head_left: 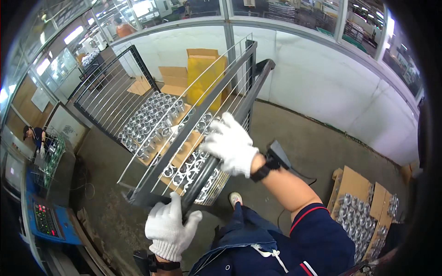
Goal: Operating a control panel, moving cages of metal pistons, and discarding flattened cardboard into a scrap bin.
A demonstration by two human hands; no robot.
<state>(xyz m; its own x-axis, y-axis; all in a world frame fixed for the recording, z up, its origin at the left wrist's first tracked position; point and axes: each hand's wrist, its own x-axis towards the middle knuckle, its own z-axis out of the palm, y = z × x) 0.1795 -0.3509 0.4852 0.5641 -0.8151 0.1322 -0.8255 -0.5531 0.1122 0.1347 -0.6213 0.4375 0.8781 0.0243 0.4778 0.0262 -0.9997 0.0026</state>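
Here I see both white-gloved hands on a wire cage trolley loaded with shiny metal cylinders: the left hand has its grip clamped on the dark handle bar, and the right hand grips the same bar higher up. Cardboard trays of similar parts lie on the floor to the right.

I see my hands in white knitted cloth gloves, left and right, on a matt dark-grey metal cart handle; shiny round metal parts rest on brown cardboard sheets.
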